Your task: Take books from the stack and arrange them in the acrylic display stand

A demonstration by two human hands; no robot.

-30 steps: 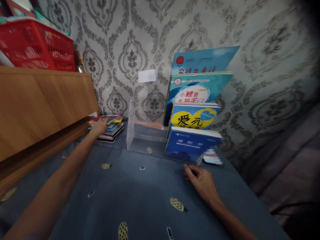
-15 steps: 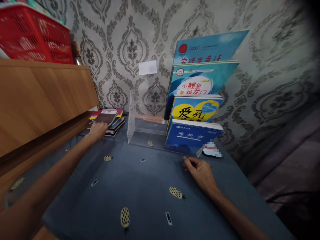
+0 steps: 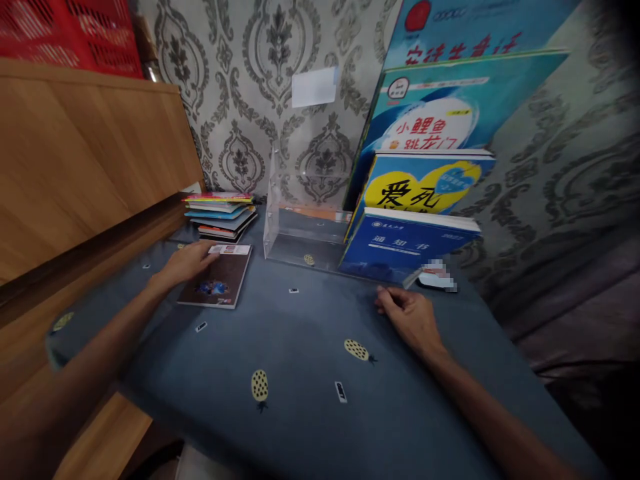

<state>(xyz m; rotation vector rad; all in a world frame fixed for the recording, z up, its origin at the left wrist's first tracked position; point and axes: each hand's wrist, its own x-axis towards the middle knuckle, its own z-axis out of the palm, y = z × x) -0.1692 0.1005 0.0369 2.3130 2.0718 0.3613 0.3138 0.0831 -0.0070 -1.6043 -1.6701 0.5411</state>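
Observation:
My left hand [image 3: 184, 264] grips the left edge of a thin book with a dark brown cover [image 3: 215, 283], low over the cloth. Part of the book is hidden under my fingers. Just behind it is a stack of books [image 3: 220, 217]. My right hand [image 3: 413, 319] rests on the table with curled fingers, holding nothing visible. In front of it, a clear acrylic rack [image 3: 271, 223] holds a blue notebook [image 3: 410, 247], a yellow-and-blue book [image 3: 435, 183], a teal book [image 3: 470, 93] and a taller blue book [image 3: 480, 33], all in its right part.
A dark blue cloth with pineapple prints [image 3: 300, 347] covers the table. Beside the rack's right end lies a small, partly blurred item [image 3: 436, 277]. A wooden cabinet [image 3: 95, 147] on the left carries a red basket [image 3: 95, 33]. Patterned wallpaper [image 3: 240, 80] stands behind.
My left hand has drawn the brown book off the stack, toward me. The view has tilted down and come closer. My right hand stays by the rack.

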